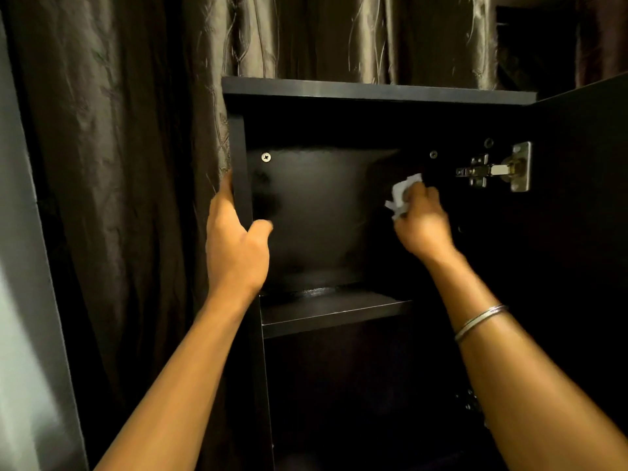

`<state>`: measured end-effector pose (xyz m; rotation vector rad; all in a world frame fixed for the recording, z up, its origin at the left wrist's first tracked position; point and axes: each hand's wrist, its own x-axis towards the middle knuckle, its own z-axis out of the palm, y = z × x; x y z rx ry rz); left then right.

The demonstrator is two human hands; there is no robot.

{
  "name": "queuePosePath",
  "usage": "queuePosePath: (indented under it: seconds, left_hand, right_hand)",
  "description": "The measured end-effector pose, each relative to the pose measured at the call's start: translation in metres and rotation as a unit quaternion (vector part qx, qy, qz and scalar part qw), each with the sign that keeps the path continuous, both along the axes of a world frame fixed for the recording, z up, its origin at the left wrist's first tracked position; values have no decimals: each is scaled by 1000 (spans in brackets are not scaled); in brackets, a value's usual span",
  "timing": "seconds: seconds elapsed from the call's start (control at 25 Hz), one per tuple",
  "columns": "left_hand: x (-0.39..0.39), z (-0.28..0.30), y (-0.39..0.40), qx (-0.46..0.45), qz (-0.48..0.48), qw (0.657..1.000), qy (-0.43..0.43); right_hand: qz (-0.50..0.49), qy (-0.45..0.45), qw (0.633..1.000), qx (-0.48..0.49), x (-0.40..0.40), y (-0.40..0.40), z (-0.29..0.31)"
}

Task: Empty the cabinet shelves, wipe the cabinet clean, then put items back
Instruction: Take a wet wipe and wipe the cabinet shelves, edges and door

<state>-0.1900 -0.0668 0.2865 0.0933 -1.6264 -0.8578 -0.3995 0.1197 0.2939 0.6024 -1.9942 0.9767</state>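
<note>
1. A metal bangle (481,321) circles the right forearm, closest to the camera.
2. The left hand (234,239) grips the cabinet's left side panel (239,171), fingers curled round its outer face, thumb inside.
3. The right hand (423,222) holds a crumpled white cloth (402,195), fingers closed on it, against the back right corner of the cabinet (373,91), above the bare shelf (326,309).
4. The door (584,198) stands open on its hinge (496,169); a dark curtain (136,130) hangs behind.

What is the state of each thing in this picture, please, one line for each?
Cabinet door: swung open to the right.
Top compartment: no items visible.
Shelf: bare where visible.
White cloth: crumpled, at the right inner wall.
Right hand: grips the cloth.
Left hand: holds the cabinet's left side panel.
</note>
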Motion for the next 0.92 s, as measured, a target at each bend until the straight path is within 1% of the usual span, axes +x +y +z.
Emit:
queuePosePath:
  seconds: [0.04,0.08,0.12,0.16,0.2,0.32,0.4,0.44,0.52,0.6,0.68,0.72,0.76,0.8,0.84,0.88,0.92]
  left_hand:
    - [0,0,-1,1,-4,1000,1]
    - [-1,0,-3,3,-7,1000,3]
    - [-2,0,-5,0,-10,1000,6]
    - [-3,1,-7,-5,-11,1000,11]
    - [-3,1,-8,-10,-12,1000,14]
    - [0,1,-5,-14,-16,1000,14]
    - [1,0,-4,-19,-18,1000,16]
    - [1,0,-4,-21,-18,999,16]
    - [1,0,-5,-23,-11,1000,14]
    - [0,0,-6,-21,-3,1000,12]
    - [0,0,-4,-22,-2,1000,14]
    - [-1,0,-4,-22,-5,1000,17]
    - [-1,0,-4,-21,-7,1000,20]
    - [-1,0,-4,-20,-8,1000,20]
    - [0,0,-4,-19,-9,1000,18]
    - [0,-1,-4,-19,-11,1000,17]
    - [0,-1,-4,-20,-13,1000,16]
  right_hand:
    - [32,33,998,44,22,-23,-9]
    - [94,66,986,117,47,-48,-20]
    - [164,101,962,193,73,-68,-30]
    - [206,126,938,250,89,-84,-33]
    - [216,153,927,267,98,-98,-26]
    - [175,202,947,177,94,-123,30]
    - [160,226,932,235,88,-128,44]
    - [181,247,913,271,87,-128,37]
    - [220,300,863,342,79,-117,10]
    - [241,328,826,390,72,-95,-16]
    - [212,417,782,411,63,-83,-22]
    - [195,427,787,400,64,-80,-17]
    - [190,397,820,366,69,-79,-8]
    - [190,370,860,295,72,-81,3]
    - [184,339,901,198,77,-84,16]
    - [173,302,932,98,79,-88,30]
    - [159,265,951,18,82,-92,43]
